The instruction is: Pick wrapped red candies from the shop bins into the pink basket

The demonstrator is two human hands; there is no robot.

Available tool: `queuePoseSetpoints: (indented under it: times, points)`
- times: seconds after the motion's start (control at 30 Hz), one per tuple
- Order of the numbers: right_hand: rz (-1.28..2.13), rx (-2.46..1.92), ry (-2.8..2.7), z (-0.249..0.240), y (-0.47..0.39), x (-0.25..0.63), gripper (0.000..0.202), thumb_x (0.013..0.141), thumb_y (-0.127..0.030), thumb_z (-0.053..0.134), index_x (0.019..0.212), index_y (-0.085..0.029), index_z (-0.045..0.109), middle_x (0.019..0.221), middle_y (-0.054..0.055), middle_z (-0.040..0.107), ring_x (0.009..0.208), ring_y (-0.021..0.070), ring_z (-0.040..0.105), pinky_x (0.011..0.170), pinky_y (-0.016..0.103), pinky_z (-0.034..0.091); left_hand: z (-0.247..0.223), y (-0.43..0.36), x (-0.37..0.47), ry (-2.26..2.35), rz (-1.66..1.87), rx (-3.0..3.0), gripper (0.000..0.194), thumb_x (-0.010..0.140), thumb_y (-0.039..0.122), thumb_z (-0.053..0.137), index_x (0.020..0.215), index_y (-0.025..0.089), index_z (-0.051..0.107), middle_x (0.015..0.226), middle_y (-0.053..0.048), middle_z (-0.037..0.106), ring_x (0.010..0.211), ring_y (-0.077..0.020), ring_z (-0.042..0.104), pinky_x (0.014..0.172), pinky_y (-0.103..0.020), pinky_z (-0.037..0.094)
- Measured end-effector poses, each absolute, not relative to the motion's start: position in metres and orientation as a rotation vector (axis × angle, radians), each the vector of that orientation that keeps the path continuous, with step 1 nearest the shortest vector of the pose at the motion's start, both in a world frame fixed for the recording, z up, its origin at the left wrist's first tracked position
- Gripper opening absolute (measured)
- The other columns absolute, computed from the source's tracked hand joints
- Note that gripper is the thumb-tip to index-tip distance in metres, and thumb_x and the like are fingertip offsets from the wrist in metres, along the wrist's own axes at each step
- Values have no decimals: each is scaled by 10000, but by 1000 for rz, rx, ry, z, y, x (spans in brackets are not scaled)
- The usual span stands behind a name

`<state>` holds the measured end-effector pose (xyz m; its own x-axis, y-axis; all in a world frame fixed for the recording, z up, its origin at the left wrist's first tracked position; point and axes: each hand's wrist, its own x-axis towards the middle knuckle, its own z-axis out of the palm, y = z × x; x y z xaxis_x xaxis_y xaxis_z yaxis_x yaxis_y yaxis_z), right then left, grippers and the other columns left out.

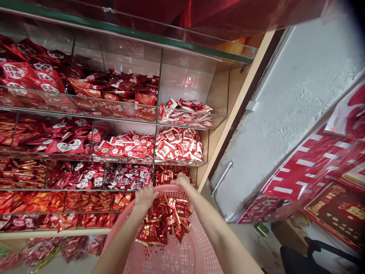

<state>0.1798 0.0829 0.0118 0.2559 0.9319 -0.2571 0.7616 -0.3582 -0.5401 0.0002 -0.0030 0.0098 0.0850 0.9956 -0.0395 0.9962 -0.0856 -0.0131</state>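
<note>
A pink plastic basket with perforated sides tilts against the front of the shelves. Its far rim is level with the lower compartments. My left hand is closed over the rim on the left. Farther right, my right hand grips the same rim, its fingers partly hidden beyond the edge. Inside the basket, shiny red-and-gold candy packets lie heaped against the far wall. Just past the right hand, a compartment holds similar red-and-gold packets.
Glass-divided shelves hold many red and white packets. A wooden side panel borders a grey wall. Red printed goods and a black chair are at the right. Bagged goods sit beneath the bottom shelf.
</note>
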Motion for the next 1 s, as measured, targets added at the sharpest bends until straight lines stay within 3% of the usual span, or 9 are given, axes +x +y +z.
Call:
queuePoseSetpoints:
  times: [0.27, 0.43, 0.7, 0.87, 1.0]
  points:
    - [790, -2283, -1618, 10, 84, 190, 295, 505, -295, 719, 728, -129, 622, 875, 169, 659, 808, 291, 631, 580, 317, 455, 11, -3, 1, 2117, -72, 2296, 476, 867, 429, 307, 1118, 74, 501, 976, -182, 621, 906, -276, 592, 712, -353, 448]
    - [746, -2171, -1699, 22, 74, 203, 259, 523, -319, 681, 682, -135, 589, 733, 94, 634, 669, 221, 603, 502, 259, 387, 8, -3, -1, 2125, -44, 2321, 484, 869, 430, 289, 1113, 71, 503, 971, -175, 623, 898, -276, 589, 709, -352, 451]
    - [659, -1761, -1965, 46, 12, 212, 285, 621, -357, 625, 822, -194, 507, 685, -47, 525, 614, 95, 458, 530, 198, 310, 5, -2, -2, 2115, -23, 2317, 464, 868, 425, 294, 1097, 86, 512, 958, -171, 628, 896, -276, 588, 719, -345, 448]
    - [514, -1395, -2467, 40, -41, 205, 250, 641, -283, 641, 832, -201, 502, 778, -22, 540, 748, 139, 471, 636, 228, 312, 8, -4, -1, 2116, -44, 2307, 463, 869, 419, 286, 1118, 90, 495, 994, -168, 620, 911, -269, 583, 725, -345, 448]
    - [442, -1344, -2678, 30, -58, 196, 258, 659, -265, 651, 858, -197, 501, 869, 8, 569, 825, 175, 478, 689, 257, 311, 9, -4, -1, 2116, -46, 2315, 471, 871, 424, 277, 1121, 87, 492, 989, -173, 622, 907, -271, 586, 720, -347, 450]
